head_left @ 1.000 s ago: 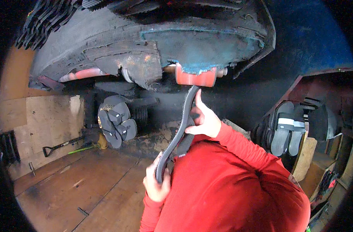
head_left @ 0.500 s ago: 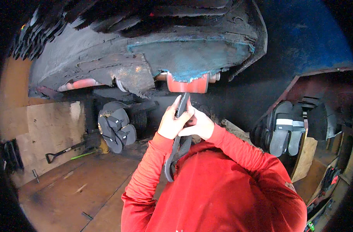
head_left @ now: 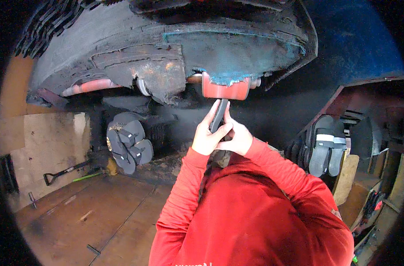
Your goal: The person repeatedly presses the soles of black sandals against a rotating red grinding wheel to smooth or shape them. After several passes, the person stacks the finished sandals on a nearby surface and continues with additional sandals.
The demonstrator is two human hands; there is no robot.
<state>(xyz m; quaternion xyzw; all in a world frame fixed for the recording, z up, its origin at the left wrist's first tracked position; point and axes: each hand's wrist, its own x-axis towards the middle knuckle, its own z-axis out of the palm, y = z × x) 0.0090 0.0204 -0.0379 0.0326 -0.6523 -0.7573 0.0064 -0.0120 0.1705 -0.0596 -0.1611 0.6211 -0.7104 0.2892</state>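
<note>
Between my hands is a dark grey sandal, turned edge-on so its thick sole points up and away from me. My left hand closes on its left side, thumb across toward the other hand. From the right, my right hand grips it too, fingers along the sole. The sandal's far tip meets the lower edge of a red sanding wheel; whether it touches or stops just short, I cannot tell. The sandal's near part is hidden behind my hands and red sleeves.
A dusty hood with a torn blue cloth hangs over the wheel. Another red roller sits to its left. Sandals hang in bunches at left and right. A black-handled tool leans by the plywood wall above the brown floor.
My hands have turned the sandal more upright and brought its tip up to the wheel's lower edge. The strap and rear part that hung below my hands no longer show. The view has shifted slightly.
</note>
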